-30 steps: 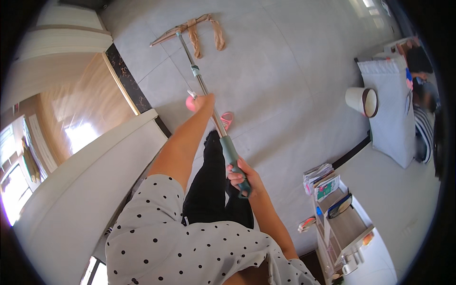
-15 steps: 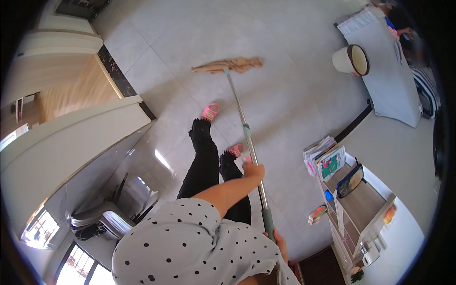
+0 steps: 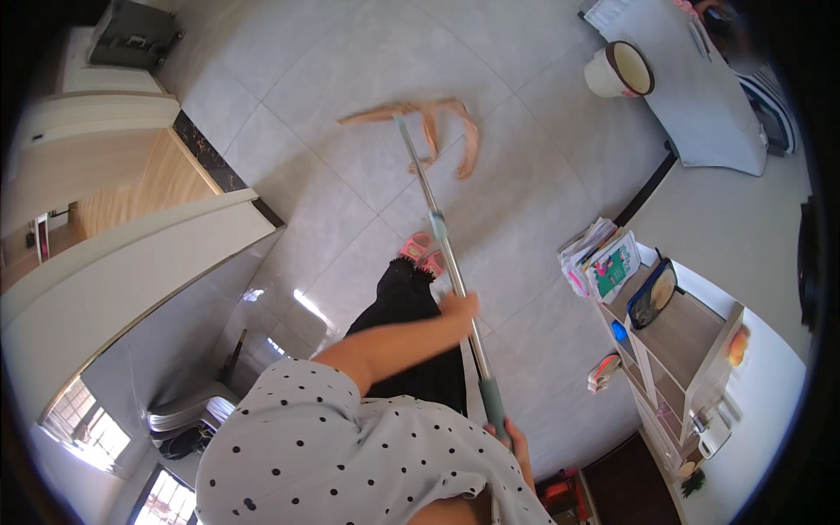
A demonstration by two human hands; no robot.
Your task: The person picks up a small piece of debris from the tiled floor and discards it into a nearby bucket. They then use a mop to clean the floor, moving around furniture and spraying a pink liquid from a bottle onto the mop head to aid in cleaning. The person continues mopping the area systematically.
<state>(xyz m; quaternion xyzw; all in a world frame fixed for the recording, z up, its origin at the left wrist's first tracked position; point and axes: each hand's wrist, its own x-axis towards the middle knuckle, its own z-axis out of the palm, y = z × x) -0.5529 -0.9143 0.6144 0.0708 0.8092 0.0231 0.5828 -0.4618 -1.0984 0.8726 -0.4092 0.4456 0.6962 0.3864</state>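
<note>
A mop [image 3: 446,249] with a long metal pole stretches from my body out across the tiled floor. Its tan cloth strips [image 3: 429,122] are spread on the tiles ahead, some trailing back toward me. Midway up the metal part, my left hand [image 3: 461,306] is wrapped around the pole. Lower down, my right hand [image 3: 516,444] grips the grey-green handle sleeve [image 3: 493,402], partly hidden behind it. Beneath the pole, my feet are in pink slippers [image 3: 415,246], close together.
On the right stands a shelf unit [image 3: 691,350] with books [image 3: 604,262] and a mesh racket-like item [image 3: 653,293]. A cream bin [image 3: 617,70] sits beside a cloth-covered table [image 3: 709,122]. Left are a white wall [image 3: 140,262] and a dark case [image 3: 136,35]. A shoe [image 3: 604,374] lies by the shelf.
The cloth strips have fanned out and swung back toward me. My feet have come together. The view has shifted, and both hands keep their hold on the pole.
</note>
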